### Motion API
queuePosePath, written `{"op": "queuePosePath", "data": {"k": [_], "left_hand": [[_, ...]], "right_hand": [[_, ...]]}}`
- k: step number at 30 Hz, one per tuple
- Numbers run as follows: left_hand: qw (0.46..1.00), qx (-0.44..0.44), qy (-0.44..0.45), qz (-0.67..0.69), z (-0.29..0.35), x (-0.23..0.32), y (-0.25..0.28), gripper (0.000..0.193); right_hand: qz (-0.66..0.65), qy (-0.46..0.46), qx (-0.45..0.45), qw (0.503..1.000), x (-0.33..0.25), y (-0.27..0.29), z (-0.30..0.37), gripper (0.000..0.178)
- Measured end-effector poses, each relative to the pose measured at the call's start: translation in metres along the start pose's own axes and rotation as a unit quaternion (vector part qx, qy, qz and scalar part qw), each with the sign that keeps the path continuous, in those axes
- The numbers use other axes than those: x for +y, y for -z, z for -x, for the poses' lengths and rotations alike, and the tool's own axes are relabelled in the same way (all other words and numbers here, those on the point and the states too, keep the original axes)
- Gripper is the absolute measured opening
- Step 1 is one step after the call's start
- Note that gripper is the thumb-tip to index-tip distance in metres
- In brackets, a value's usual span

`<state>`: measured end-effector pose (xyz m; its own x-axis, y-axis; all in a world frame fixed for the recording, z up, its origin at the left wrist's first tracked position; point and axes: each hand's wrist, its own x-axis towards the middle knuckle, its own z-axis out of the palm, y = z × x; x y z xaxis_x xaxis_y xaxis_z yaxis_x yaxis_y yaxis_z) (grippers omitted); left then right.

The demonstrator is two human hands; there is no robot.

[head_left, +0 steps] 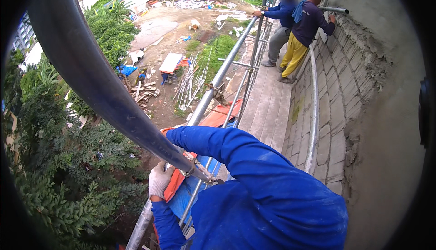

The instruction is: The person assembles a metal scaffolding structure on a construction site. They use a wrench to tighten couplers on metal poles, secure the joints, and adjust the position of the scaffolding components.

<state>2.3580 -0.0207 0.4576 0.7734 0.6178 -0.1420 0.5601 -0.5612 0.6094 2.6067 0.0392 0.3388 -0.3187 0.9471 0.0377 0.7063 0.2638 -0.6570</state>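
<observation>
My left hand point(160, 180), in a white knit glove, is closed round the long silver scaffold rail point(141, 227). Across the rail, close beside that glove, slants a thick dark pipe point(106, 79), which fills much of the upper left. Its lower end meets a metal clamp point(187, 170). My right arm point(218, 143), in a blue sleeve, bends across to the left. Behind the dark pipe the right hand is lost from sight; only a sliver of orange point(166, 131) shows at the cuff.
Plank decking point(261, 109) runs ahead beside a rough block wall point(334, 109). Two people stand on it, one in yellow trousers point(294, 50), one in grey point(278, 43). A pale pipe point(313, 113) leans along the wall. Far below lie trees point(77, 182) and scattered timber point(144, 91).
</observation>
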Motion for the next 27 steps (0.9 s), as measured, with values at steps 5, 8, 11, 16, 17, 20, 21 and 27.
{"op": "queuePosePath", "data": {"k": [5,8,11,16,17,20,21,27], "left_hand": [[1.000,-0.006,-0.018,0.003,0.005,0.003,0.005,0.043],[0.998,-0.001,-0.054,0.031,0.005,0.007,0.000,0.040],[0.995,-0.004,-0.032,0.093,0.011,0.002,0.000,0.039],[0.977,-0.005,-0.026,0.210,0.014,0.007,-0.005,0.036],[0.962,-0.020,-0.033,0.271,0.009,0.011,-0.015,0.036],[0.962,-0.150,-0.063,0.218,-0.017,-0.025,-0.022,0.074],[0.966,-0.126,-0.063,0.218,-0.023,-0.021,-0.025,0.081],[0.888,-0.068,0.053,0.451,-0.039,-0.009,-0.020,0.080]], "right_hand": [[-0.037,-0.034,0.057,0.997,-0.009,-0.009,-0.001,0.050],[-0.170,-0.116,0.196,0.959,-0.022,-0.002,-0.002,0.054],[0.089,-0.074,0.125,0.985,-0.024,0.033,0.044,0.041],[-0.566,-0.289,0.255,0.728,-0.081,0.062,0.235,0.038],[-0.620,-0.299,0.297,0.662,-0.060,0.040,0.273,0.039],[-0.702,-0.345,0.342,0.520,-0.021,-0.027,0.365,0.045],[-0.742,-0.351,0.348,0.452,-0.007,-0.051,0.385,0.047],[-0.778,-0.362,0.374,0.352,0.046,-0.082,0.441,0.041]]}}
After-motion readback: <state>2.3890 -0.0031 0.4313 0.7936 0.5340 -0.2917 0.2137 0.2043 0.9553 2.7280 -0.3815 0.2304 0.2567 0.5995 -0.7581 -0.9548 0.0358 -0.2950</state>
